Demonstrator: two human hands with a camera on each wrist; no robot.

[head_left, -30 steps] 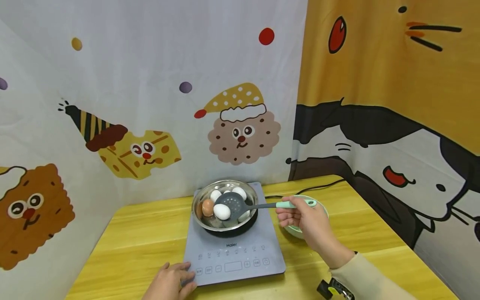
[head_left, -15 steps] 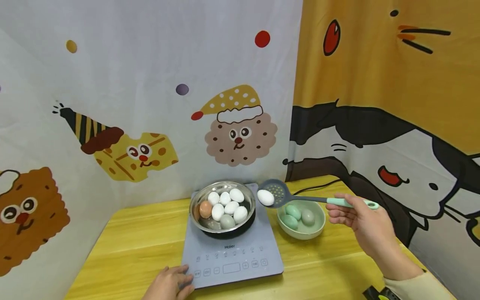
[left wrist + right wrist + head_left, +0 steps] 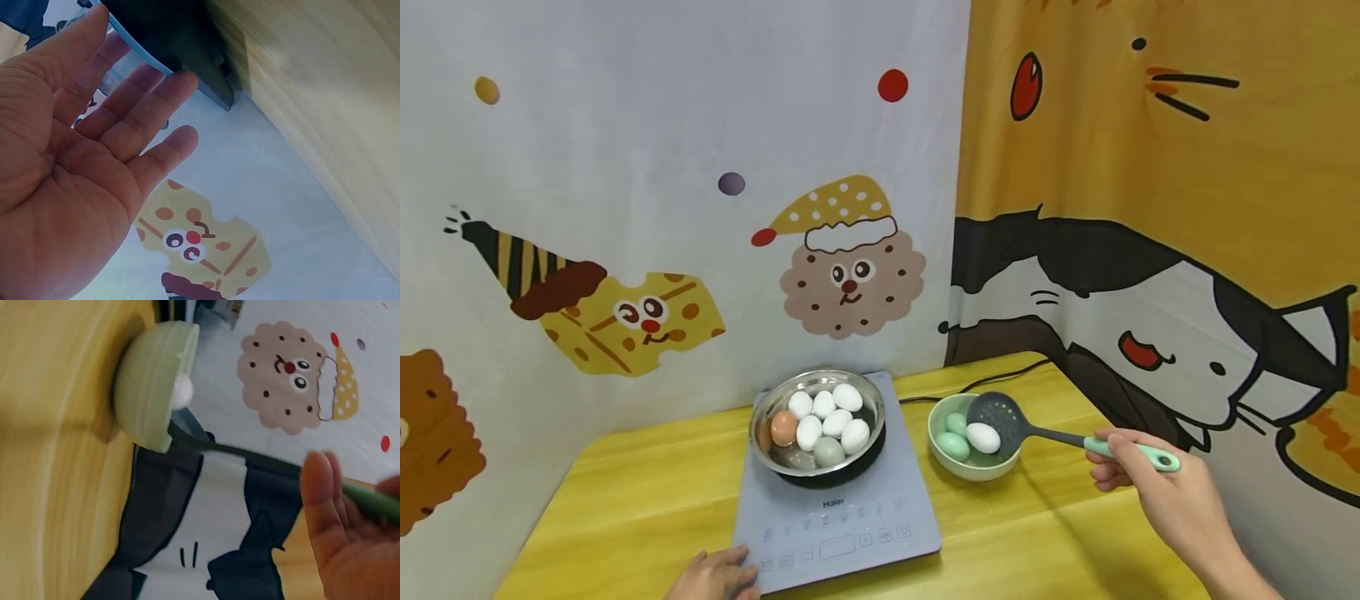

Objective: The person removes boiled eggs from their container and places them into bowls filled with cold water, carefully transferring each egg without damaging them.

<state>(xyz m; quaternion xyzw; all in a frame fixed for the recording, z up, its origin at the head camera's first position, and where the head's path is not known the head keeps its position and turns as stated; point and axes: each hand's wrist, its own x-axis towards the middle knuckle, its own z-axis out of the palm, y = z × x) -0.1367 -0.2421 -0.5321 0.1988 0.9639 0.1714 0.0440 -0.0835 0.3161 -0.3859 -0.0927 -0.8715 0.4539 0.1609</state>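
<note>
Right of centre in the head view, your right hand (image 3: 1172,492) pinches the mint-handled, dark grey slotted skimmer (image 3: 1017,427) between thumb and fingers; the smooth white oval egg (image 3: 982,437) sits at its head — inside the mouth of the round pale-green bowl (image 3: 973,473), beside pale green eggs (image 3: 952,447). Lower left, your left hand (image 3: 713,577), fingers slightly spread, touches the flat grey induction cooker (image 3: 850,518).

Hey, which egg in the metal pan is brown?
The leftmost egg in the metal pan: it alone is brown; the others are white, except the greyish egg at front.
</note>
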